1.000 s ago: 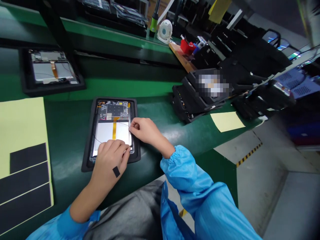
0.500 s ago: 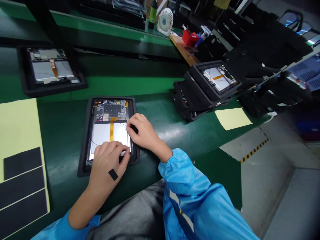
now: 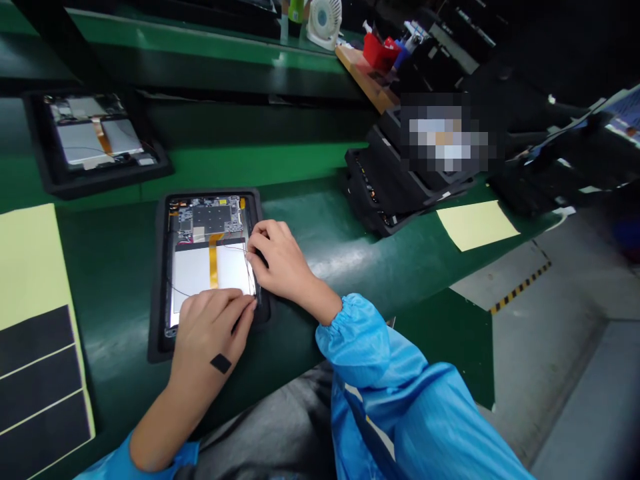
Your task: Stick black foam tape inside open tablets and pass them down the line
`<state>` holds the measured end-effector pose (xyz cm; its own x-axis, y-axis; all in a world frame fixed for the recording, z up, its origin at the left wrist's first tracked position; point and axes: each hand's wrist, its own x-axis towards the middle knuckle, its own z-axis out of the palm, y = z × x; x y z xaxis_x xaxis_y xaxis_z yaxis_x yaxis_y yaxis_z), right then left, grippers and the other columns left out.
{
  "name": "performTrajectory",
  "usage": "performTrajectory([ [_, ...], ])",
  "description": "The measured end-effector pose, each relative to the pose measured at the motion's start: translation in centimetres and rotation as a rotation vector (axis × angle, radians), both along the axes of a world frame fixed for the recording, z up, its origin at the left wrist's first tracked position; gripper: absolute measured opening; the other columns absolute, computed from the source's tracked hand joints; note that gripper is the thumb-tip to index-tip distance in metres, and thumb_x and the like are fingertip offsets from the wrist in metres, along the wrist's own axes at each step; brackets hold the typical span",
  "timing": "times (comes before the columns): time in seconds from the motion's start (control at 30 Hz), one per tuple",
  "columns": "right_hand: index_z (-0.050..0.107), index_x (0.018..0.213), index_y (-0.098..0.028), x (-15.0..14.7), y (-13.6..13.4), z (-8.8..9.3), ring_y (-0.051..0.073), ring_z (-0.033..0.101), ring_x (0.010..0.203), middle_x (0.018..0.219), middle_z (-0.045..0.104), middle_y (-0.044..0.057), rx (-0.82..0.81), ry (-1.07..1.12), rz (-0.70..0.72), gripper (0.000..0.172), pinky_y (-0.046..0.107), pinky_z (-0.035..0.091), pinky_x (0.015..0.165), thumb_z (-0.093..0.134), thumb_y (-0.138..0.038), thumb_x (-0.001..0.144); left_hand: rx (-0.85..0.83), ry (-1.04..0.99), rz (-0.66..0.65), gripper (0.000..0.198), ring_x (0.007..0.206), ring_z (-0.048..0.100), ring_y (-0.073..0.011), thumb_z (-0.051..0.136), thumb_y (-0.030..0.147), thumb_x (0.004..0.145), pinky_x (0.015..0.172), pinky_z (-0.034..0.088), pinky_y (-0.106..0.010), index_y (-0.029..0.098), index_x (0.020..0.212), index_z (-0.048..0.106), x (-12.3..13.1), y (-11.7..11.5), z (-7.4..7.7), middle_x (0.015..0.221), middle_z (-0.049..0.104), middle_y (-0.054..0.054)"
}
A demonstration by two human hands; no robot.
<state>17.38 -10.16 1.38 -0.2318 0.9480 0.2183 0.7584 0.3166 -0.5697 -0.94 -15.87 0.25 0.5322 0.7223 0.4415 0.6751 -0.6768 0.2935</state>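
An opened tablet [image 3: 207, 257], with a silver battery, an orange flex strip and a circuit board, lies in a black tray [image 3: 158, 313] on the green bench. My left hand [image 3: 210, 330] rests on the tablet's near end, fingers curled and pressing down near its lower right corner. A small black patch [image 3: 221, 363] sticks to the back of that hand. My right hand [image 3: 277, 260] lies on the tablet's right edge, fingers bent and pinched at a thin black wire there.
A second opened tablet in a tray [image 3: 95, 137] sits at the far left. A yellow sheet with black strips [image 3: 35, 360] lies at left. Stacked black trays [image 3: 400, 180] and a yellow sheet [image 3: 475, 223] are at right. A small fan [image 3: 324, 17] stands behind.
The view has shifted down and left. My right hand has slid a little along the tablet's right edge toward the near end; my left hand stays pressed on the near end.
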Motion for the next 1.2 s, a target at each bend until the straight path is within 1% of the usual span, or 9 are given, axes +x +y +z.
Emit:
performTrajectory([
  [0.1,0.065,0.097,-0.019,0.0,0.0,-0.3,0.027,0.051,0.114,0.121,0.060,0.012,0.016,0.019,-0.007,0.007,0.041,0.047,0.104,0.059,-0.017,0.098,0.105,0.059,-0.089,0.018,0.088,0.060,-0.0270,0.050,0.020,0.108,0.078,0.046,-0.041,0.013,0.105,0.066,-0.1,-0.1,0.5,0.096,0.070,-0.012],
  [0.27,0.065,0.095,-0.019,-0.1,0.1,-0.5,0.027,0.051,0.114,0.117,0.061,0.012,0.036,0.048,-0.004,0.008,0.041,0.047,0.104,0.058,-0.016,0.098,0.216,0.129,-0.276,0.026,0.090,0.061,-0.0256,0.043,0.019,0.110,0.081,0.048,-0.040,0.010,0.111,0.067,-1.1,1.0,1.0,0.098,0.072,-0.012],
  [0.4,0.064,0.094,-0.020,-0.1,0.1,-0.6,0.027,0.050,0.113,0.116,0.061,0.011,0.044,0.057,-0.003,0.008,0.040,0.047,0.103,0.058,-0.016,0.098,0.176,0.101,-0.407,0.030,0.090,0.061,-0.0230,0.041,0.020,0.111,0.082,0.047,-0.037,0.015,0.110,0.071,-1.8,3.0,1.2,0.096,0.073,-0.007],
  [0.53,0.064,0.093,-0.020,0.0,0.2,-0.7,0.026,0.050,0.113,0.115,0.062,0.011,0.050,0.060,0.005,0.008,0.041,0.047,0.103,0.058,-0.016,0.098,0.129,0.121,-0.534,0.036,0.083,0.059,-0.0214,0.041,0.022,0.111,0.076,0.044,-0.036,0.020,0.094,0.073,-1.8,5.2,1.9,0.084,0.070,-0.004],
  [0.67,0.064,0.095,-0.018,0.0,0.2,-0.7,0.026,0.050,0.113,0.115,0.062,0.011,0.057,0.063,0.015,0.007,0.040,0.047,0.103,0.058,-0.016,0.098,0.010,0.144,-0.641,0.036,0.080,0.056,-0.0208,0.043,0.023,0.109,0.074,0.041,-0.035,0.020,0.086,0.071,-1.3,7.0,2.0,0.082,0.067,-0.004],
  [0.87,0.066,0.096,-0.017,-0.3,0.3,-0.7,0.027,0.049,0.111,0.116,0.063,0.012,0.063,0.049,0.042,0.010,0.040,0.048,0.102,0.056,-0.015,0.098,-0.200,0.018,-0.653,0.030,0.077,0.044,-0.0196,0.048,0.019,0.103,0.076,0.038,-0.035,0.018,0.076,0.059,-1.0,7.8,0.7,0.074,0.052,-0.002],
  [1.0,0.067,0.097,-0.016,-0.3,0.4,-0.8,0.027,0.049,0.112,0.117,0.063,0.012,0.056,0.045,0.040,0.011,0.040,0.048,0.102,0.056,-0.015,0.099,-0.329,-0.073,-0.654,0.023,0.086,0.049,-0.0203,0.046,0.015,0.102,0.083,0.038,-0.036,0.018,0.085,0.060,-1.4,7.9,1.0,0.078,0.055,-0.002],
  [1.1,0.067,0.097,-0.016,-0.4,0.5,-0.8,0.027,0.049,0.112,0.117,0.062,0.013,0.047,0.055,0.039,0.012,0.040,0.047,0.102,0.055,-0.014,0.099,-0.355,-0.093,-0.663,0.020,0.093,0.050,-0.0214,0.045,0.015,0.101,0.087,0.039,-0.038,0.019,0.093,0.063,-1.8,8.0,1.4,0.086,0.059,-0.003],
  [1.2,0.067,0.098,-0.017,-0.4,0.5,-0.6,0.027,0.048,0.112,0.118,0.062,0.012,0.023,0.061,0.040,0.012,0.041,0.047,0.102,0.055,-0.014,0.099,-0.317,-0.057,-0.671,0.021,0.092,0.050,-0.0223,0.044,0.013,0.097,0.087,0.038,-0.038,0.020,0.091,0.064,-1.6,8.1,1.3,0.086,0.059,-0.003],
])
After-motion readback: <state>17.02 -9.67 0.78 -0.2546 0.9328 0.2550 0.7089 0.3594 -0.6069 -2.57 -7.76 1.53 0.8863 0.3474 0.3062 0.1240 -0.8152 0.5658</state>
